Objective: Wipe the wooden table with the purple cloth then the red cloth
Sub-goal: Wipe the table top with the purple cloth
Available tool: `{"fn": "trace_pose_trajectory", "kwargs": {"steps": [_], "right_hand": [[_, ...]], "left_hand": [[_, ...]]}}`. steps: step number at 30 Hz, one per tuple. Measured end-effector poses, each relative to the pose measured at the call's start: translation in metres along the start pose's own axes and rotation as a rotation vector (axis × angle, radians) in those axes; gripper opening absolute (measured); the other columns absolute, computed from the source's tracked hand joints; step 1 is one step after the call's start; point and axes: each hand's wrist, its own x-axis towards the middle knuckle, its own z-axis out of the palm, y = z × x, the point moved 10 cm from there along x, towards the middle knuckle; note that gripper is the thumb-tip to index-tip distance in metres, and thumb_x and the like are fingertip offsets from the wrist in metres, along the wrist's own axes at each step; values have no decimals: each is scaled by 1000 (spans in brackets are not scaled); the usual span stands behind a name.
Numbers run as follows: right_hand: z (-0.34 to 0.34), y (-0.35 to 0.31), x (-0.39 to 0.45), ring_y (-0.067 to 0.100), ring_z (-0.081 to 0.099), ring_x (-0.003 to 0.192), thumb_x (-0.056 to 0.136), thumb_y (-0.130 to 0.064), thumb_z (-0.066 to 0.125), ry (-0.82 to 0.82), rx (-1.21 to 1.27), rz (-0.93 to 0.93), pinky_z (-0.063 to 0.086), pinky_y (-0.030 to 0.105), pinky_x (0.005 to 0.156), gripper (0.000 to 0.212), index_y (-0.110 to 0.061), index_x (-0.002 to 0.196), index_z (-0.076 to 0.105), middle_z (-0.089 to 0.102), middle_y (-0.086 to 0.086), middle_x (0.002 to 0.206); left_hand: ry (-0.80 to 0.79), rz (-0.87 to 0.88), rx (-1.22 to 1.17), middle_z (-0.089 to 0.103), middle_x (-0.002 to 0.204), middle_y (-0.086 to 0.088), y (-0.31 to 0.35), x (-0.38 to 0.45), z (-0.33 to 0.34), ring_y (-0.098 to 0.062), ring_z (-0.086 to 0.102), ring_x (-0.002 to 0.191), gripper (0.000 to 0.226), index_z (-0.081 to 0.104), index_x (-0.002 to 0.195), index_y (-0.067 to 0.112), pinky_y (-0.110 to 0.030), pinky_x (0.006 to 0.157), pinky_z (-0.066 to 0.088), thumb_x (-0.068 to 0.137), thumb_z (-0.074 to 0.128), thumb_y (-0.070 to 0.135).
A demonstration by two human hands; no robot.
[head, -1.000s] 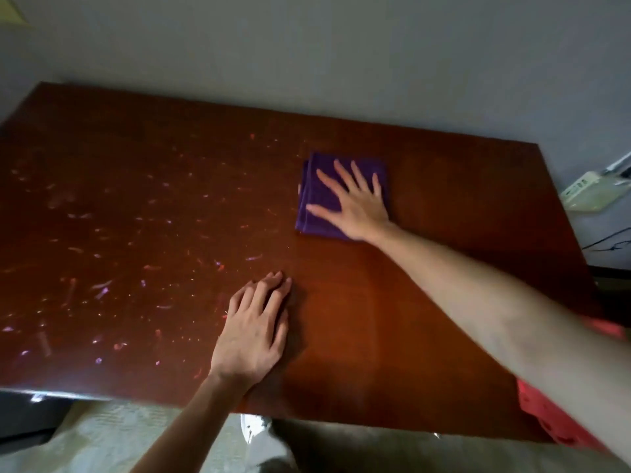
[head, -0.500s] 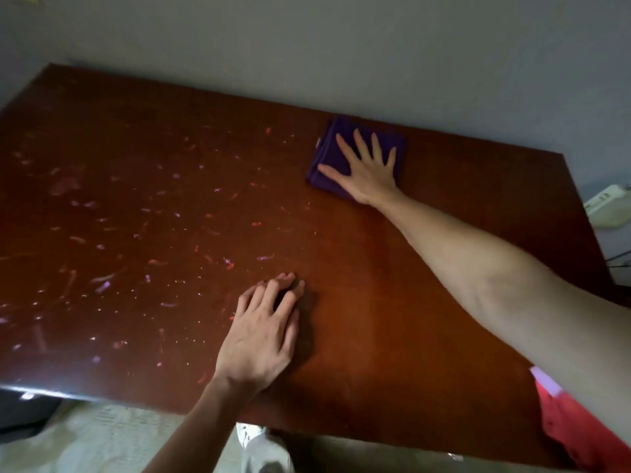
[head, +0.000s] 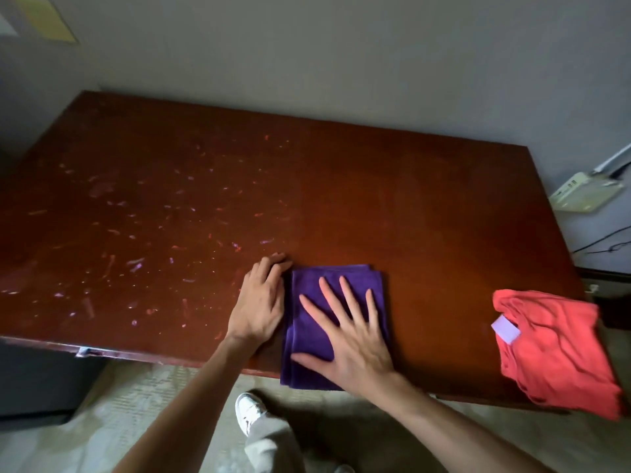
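The folded purple cloth (head: 307, 308) lies at the near edge of the wooden table (head: 426, 213), its lower end hanging slightly over the edge. My right hand (head: 348, 332) presses flat on it with fingers spread. Flat on the bare wood just left of the cloth rests my left hand (head: 259, 298), fingers together and slightly curled at the tips. The red cloth (head: 560, 349), crumpled and bearing a pale label, sits on the table's near right corner and partly overhangs it.
Pale scraps and crumbs (head: 136, 264) are scattered over the table's left half. A white power strip (head: 580, 196) with cables lies beyond the right edge. A grey wall stands behind the table. My white shoe (head: 251, 413) shows on the floor below.
My right hand has dragged the purple cloth from the table's far side back to the near edge, beside my left hand. The red cloth has come fully into view.
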Motion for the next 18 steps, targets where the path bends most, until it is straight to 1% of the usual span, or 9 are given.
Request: {"fn": "trace_pose_trajectory", "kwargs": {"steps": [3, 5, 6, 8, 10, 14, 16, 18], "right_hand": [[1, 7, 36, 26, -8, 162, 88, -93, 28, -6, 18, -10, 2, 66, 126, 90, -48, 165, 13, -1, -5, 177], [0, 13, 79, 25, -6, 163, 86, -93, 27, -18, 26, 14, 3, 65, 126, 91, -49, 164, 12, -1, -6, 177], [-2, 17, 103, 26, -5, 163, 84, -94, 25, -24, 33, 32, 3, 65, 126, 92, -50, 164, 12, 0, -6, 177], [-11, 28, 147, 26, -1, 163, 81, -95, 20, -16, 35, 49, 2, 64, 127, 94, -50, 164, 13, 3, -6, 177], [-17, 41, 202, 26, -1, 163, 80, -96, 17, -18, 37, 82, 2, 63, 127, 95, -51, 164, 12, 4, -6, 177], [-31, 75, 316, 25, -4, 162, 84, -95, 26, -36, 85, 213, -2, 61, 128, 92, -50, 163, 12, 2, -6, 177], [-36, 90, 363, 26, -3, 162, 85, -94, 29, 0, 116, 292, -2, 61, 128, 91, -50, 164, 14, 4, -6, 177], [-39, 98, 397, 27, 0, 162, 86, -93, 32, 40, 126, 338, -1, 62, 127, 90, -49, 163, 16, 7, -4, 176]], "left_hand": [[3, -7, -127, 45, 136, 3, -5, 2, -4, -15, 46, 121, 40, 44, 139, 19, -39, 103, 37, 100, 36, 21], [-15, -10, -219, 43, 139, 1, -14, 11, -12, -17, 44, 129, 46, 40, 143, 18, -41, 108, 37, 97, 42, 20], [-27, -2, -210, 42, 140, 0, -19, 17, -18, -18, 43, 131, 49, 40, 143, 18, -42, 108, 37, 95, 45, 20], [-53, 25, -95, 41, 141, 3, -25, 25, -31, -17, 44, 130, 49, 44, 141, 24, -41, 103, 38, 93, 51, 23], [-123, 57, 32, 41, 139, 7, -40, 32, -41, -14, 44, 127, 46, 47, 139, 31, -36, 101, 33, 93, 53, 32], [-250, 107, 202, 39, 141, 9, -63, 33, -56, -11, 43, 120, 49, 47, 138, 37, -31, 95, 33, 92, 52, 55], [-279, 161, 257, 40, 142, 9, -68, 30, -60, -11, 45, 116, 51, 49, 137, 38, -30, 91, 36, 91, 49, 61], [-273, 174, 276, 42, 140, 10, -80, 30, -69, -12, 47, 112, 49, 50, 135, 39, -30, 88, 39, 91, 49, 61]]}}
